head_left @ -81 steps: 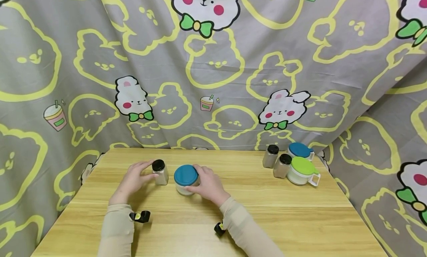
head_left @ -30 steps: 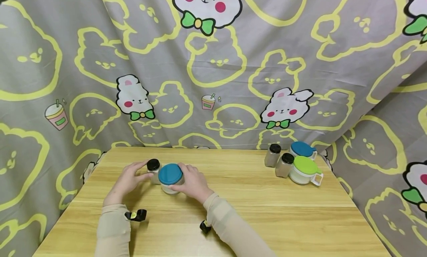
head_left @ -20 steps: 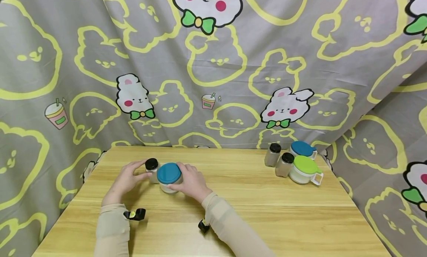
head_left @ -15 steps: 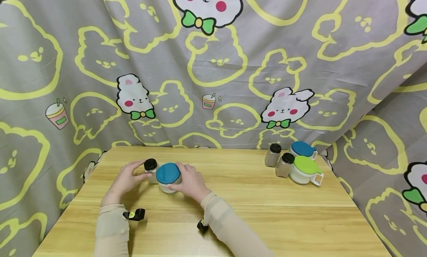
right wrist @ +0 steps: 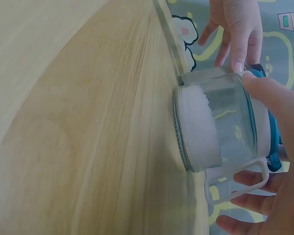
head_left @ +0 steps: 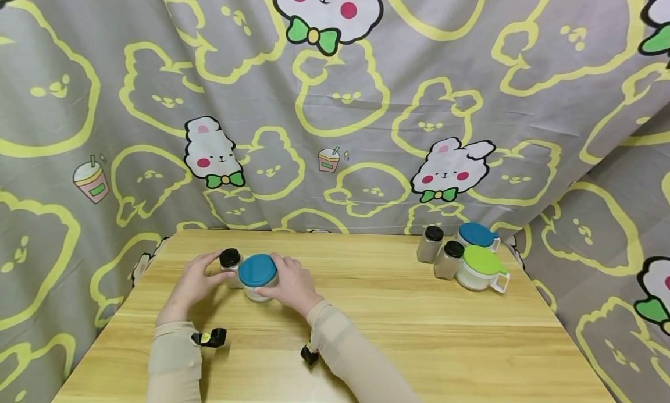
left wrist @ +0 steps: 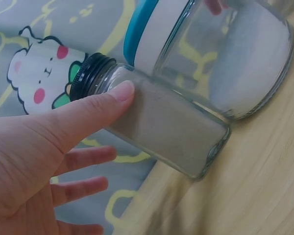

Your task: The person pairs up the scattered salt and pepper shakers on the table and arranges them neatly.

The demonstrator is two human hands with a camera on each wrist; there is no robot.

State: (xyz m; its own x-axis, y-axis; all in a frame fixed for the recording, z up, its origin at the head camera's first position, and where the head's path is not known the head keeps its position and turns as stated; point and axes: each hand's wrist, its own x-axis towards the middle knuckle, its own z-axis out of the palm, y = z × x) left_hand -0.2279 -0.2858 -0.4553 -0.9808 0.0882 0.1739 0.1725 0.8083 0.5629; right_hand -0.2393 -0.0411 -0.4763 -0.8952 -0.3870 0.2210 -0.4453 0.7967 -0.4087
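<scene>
My left hand point(head_left: 189, 288) pinches a glass spice jar point(left wrist: 169, 129) near its black lid, thumb on the near side; its other fingers spread loosely. Grey-brown powder shows inside. Close against its right side stands a round glass seasoning jar point(right wrist: 201, 129) with a blue lid point(head_left: 258, 270), a white handle point(right wrist: 237, 181) and white granules in the bottom. Around the top of that jar my right hand point(head_left: 294, 282) grips, thumb on the near side. Both jars are upright on the table's left part. In the head view the right hand hides the jar's handle.
At the back right of the wooden table point(head_left: 387, 316) stand two black-lidded spice jars point(head_left: 430, 246), a green-lidded seasoning jar point(head_left: 480, 266) and another blue-lidded one point(head_left: 476, 235). A patterned curtain point(head_left: 356, 118) hangs behind the table.
My right hand has brought the blue-lidded jar leftward, closing the gap to the spice jar. My left hand and the spice jar have also shifted left. The jars at the back right stay put.
</scene>
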